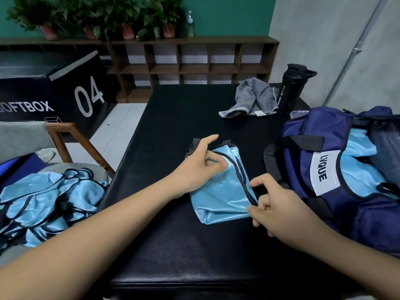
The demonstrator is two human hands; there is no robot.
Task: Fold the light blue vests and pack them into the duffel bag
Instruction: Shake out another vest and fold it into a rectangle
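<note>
We're counting one folded vest (220,191), light blue with black trim, lying mid black mat (184,245). Its top edge is sitting partly under the left hand (201,165), so we're not seeing that end fully.

Left hand is resting on the vest's 11 o'clock corner with the thumb sticking out wide and the fingers curling onto the fabric. We can't tell if it's actually gripping. Right hand (275,204) is pinching the trimmed edge at the vest's 4 o'clock corner between thumb and forefinger.

One navy duffel bag (368,224) is sitting at 3 o'clock of the vest, unzipped and cut off by the frame edge. We're seeing light blue fabric (359,169) inside it, number of pieces unclear.

One vest pile (47,195) is lying at 9 o'clock on a grey seat, tangled, so we're not getting a count.

At 1 o'clock, one grey towel (251,98) is lying crumpled. Just beside it one black sport bottle (290,89) is standing, with a second dark lidded shape behind it that's hard to make out.

Along 12 o'clock we're counting four red plant pots (127,31), possibly a fifth smaller one, and one clear water bottle (190,23), all on top of one cubby shelf (190,68). One black soft box (65,83) marked 04 is sitting at 10 o'clock, its lettering clipped at the left.
</note>
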